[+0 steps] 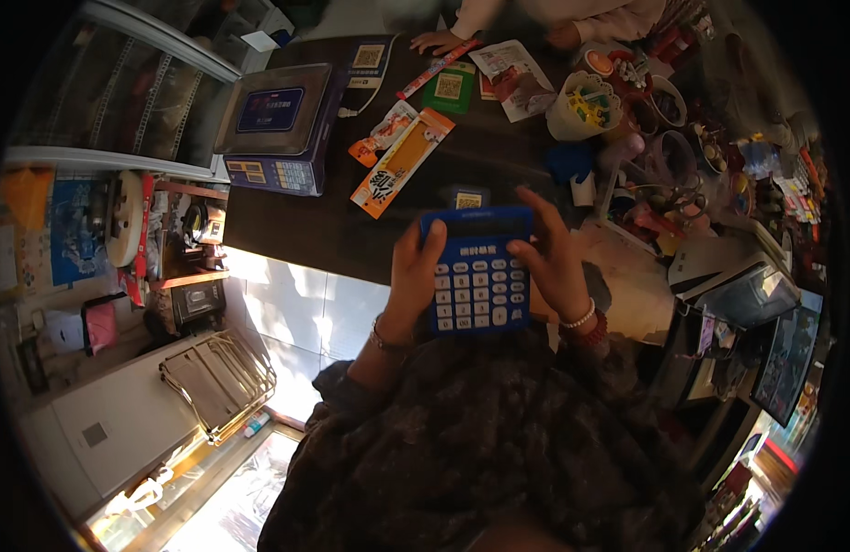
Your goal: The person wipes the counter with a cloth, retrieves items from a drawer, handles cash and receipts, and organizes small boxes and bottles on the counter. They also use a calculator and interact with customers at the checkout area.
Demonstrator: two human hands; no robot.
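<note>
A blue calculator (pixel 477 272) with white keys is held up in front of my body, its face toward me. My left hand (pixel 414 269) grips its left edge, thumb over the upper corner. At the right edge is my right hand (pixel 556 265), its thumb on the face near the top keys and its index finger raised past the corner; the other fingers are partly hidden. Beyond the calculator, an orange snack packet (pixel 403 162) lies on the dark tabletop (pixel 294 228), overlapping a smaller snack packet (pixel 383 134). A red stick-shaped packet (pixel 439 69) lies farther back.
Another person's hand (pixel 435 41) rests at the table's far edge. A boxed item (pixel 277 127) stands left, near a glass-fronted cabinet (pixel 135 83). Right are a white basket of small packets (pixel 584 107), cluttered containers and a monitor (pixel 787 359). A folded metal-framed chair (pixel 218 379) is lower left.
</note>
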